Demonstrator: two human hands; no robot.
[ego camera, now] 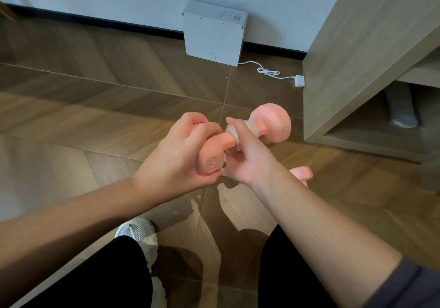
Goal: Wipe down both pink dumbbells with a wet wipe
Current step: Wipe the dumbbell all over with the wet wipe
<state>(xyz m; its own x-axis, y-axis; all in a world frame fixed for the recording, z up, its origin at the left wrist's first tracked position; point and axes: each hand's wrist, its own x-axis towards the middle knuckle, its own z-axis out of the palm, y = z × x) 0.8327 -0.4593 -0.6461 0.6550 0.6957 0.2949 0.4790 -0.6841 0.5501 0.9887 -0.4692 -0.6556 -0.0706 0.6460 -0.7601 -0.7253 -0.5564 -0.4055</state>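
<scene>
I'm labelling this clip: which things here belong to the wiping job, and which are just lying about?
Job: held dumbbell, wet wipe, second dumbbell, left hand, right hand.
Lying about: white box, cable, cabinet.

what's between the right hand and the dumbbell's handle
The wet wipe, wrapped round the dumbbell handle under the right hand, seen in the head view.

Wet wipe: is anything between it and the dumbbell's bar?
Nothing visible. The wet wipe lies straight on the held dumbbell's bar, wrapped round it under the right hand; the left hand holds the near head.
</scene>
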